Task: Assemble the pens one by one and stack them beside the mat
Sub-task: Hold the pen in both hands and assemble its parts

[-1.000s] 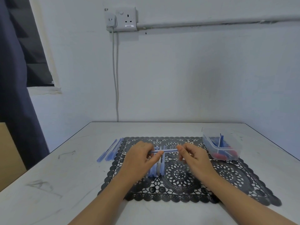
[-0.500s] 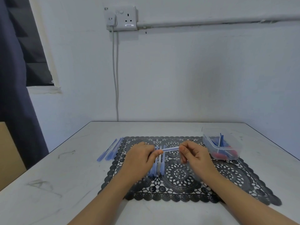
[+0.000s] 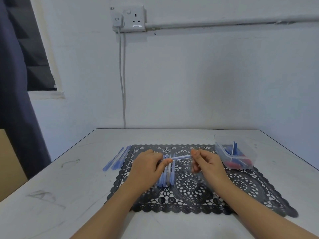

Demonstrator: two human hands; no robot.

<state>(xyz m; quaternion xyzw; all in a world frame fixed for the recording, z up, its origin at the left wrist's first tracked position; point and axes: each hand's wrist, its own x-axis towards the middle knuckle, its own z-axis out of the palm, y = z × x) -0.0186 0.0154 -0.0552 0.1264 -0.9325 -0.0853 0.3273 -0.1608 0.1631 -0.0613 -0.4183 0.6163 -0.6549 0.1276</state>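
Left hand [image 3: 146,167] and right hand [image 3: 207,163] pinch one pen barrel [image 3: 181,157] above one mat [image 3: 241,185]

Head camera looks forward-down, near the mat [image 3: 189,185].

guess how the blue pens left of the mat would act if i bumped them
The pens look slim and round, so they would probably roll on the smooth table. They look like thin plastic, likely light and stiff, not floppy.
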